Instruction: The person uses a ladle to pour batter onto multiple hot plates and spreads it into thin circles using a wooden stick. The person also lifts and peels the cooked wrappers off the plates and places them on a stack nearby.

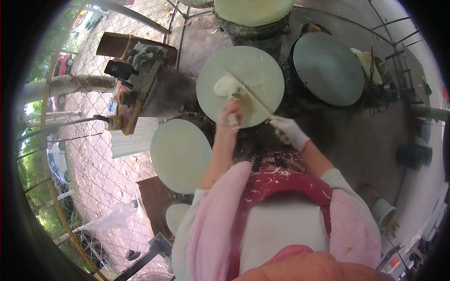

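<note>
Near the centre, a round pale griddle (211, 70) holds a lump of white batter or dough (225, 85). My right hand (288, 133), in a white glove with a red cuff, grips a long, thin pale spreading stick (251, 93) lying diagonally over the griddle, beside the lump. My left hand (230, 114) is at the griddle's near part, just below the lump; its fingers are curled and blurred, and whatever they hold is too small to make out.
A dark round griddle (328, 70) stands right, pale rounds (180, 154) lower left, another pan (251, 9) behind. A cluttered ledge (140, 84) and wire fence (79, 140) are left. Dark containers (412, 157) and a bucket (379, 210) sit at right.
</note>
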{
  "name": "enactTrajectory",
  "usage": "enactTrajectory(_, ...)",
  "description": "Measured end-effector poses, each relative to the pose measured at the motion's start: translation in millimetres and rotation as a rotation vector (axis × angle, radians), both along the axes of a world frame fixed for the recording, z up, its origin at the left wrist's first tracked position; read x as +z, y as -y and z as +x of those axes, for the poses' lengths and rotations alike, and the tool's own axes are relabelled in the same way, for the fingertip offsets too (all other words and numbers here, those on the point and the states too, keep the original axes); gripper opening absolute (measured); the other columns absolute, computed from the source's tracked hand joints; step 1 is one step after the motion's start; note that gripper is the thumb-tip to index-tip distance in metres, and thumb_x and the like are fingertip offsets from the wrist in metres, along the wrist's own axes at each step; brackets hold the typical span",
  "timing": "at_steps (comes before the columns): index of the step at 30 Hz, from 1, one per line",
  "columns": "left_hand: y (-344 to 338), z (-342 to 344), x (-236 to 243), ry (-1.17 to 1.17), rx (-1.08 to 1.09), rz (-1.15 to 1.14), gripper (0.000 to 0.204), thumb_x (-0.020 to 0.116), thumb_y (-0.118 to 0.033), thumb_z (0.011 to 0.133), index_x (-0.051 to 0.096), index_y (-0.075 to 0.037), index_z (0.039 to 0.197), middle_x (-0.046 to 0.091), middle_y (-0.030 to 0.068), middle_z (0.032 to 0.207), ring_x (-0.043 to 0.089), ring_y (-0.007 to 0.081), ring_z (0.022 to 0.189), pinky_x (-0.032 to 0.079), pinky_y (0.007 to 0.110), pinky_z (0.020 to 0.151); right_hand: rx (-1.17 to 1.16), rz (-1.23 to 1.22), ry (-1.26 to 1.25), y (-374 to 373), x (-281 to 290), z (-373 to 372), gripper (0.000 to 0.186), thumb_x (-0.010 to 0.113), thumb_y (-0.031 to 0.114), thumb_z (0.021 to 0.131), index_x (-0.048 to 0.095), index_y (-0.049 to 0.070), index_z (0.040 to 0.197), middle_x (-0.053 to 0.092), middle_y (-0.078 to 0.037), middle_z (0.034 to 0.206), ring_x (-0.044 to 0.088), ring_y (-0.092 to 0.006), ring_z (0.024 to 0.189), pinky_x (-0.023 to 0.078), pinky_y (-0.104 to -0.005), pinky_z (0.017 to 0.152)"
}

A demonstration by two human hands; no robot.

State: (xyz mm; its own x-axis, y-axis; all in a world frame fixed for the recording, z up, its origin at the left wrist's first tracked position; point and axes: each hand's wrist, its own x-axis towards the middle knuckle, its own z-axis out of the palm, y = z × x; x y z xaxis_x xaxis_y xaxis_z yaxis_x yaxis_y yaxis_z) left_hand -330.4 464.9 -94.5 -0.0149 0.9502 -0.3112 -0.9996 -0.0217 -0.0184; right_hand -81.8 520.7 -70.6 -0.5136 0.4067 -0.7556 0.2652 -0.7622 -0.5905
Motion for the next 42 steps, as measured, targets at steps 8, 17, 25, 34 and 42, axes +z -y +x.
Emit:
enactTrajectory(8,-47,49,131,-1.024,-0.250,-0.175,0.029,0.052,-0.024,0.095,0.052,0.005,0.094,0.037,-0.0003,0.060,0.030,0.0074,0.040,0.024,0.022,0.038,0.440,0.792,-0.072,-42,-40,56,0.044,0.066,0.025,0.084,0.059,0.002,0.120,0.066,-0.009,0.112,0.060,-0.0165,0.101,0.042,-0.0254,0.091)
enactTrajectory(17,-230,218,79,-1.108,-0.428,-0.032,0.042,0.053,-0.039,0.094,0.054,0.003,0.089,0.039,-0.0010,0.058,0.033,0.0090,0.039,0.024,0.024,0.038,-0.674,0.755,0.108,-159,-34,278,0.046,0.063,0.019,0.088,0.052,0.003,0.130,0.064,0.000,0.090,0.057,-0.0086,0.069,0.046,-0.0235,0.062)
enactTrajectory(25,-311,353,2,-1.489,-0.226,-0.495,0.028,0.059,-0.023,0.089,0.055,0.005,0.090,0.058,0.0091,0.069,0.051,0.0173,0.049,0.039,0.033,0.048,0.005,0.962,0.886,-207,-62,333,0.050,0.051,0.037,0.090,0.044,0.024,0.137,0.063,-0.018,0.084,0.061,-0.0382,0.076,0.047,-0.0457,0.066)
enactTrajectory(34,-240,285,41,-1.795,0.224,-0.242,0.019,0.042,-0.018,0.098,0.047,0.001,0.100,0.044,0.0008,0.056,0.041,0.0076,0.039,0.032,0.022,0.036,-0.269,0.709,0.461,-233,-53,306,0.041,0.063,0.033,0.086,0.059,0.015,0.122,0.064,-0.011,0.075,0.060,-0.0156,0.064,0.049,-0.0330,0.063)
enactTrajectory(42,-162,241,9,-1.748,-0.135,-0.459,0.012,0.050,-0.013,0.093,0.052,-0.001,0.092,0.052,0.0052,0.067,0.051,0.0132,0.060,0.042,0.026,0.056,-0.168,0.181,0.225,-244,-37,290,0.040,0.062,0.026,0.089,0.058,0.007,0.124,0.066,-0.002,0.087,0.062,-0.0125,0.078,0.050,-0.0259,0.074)
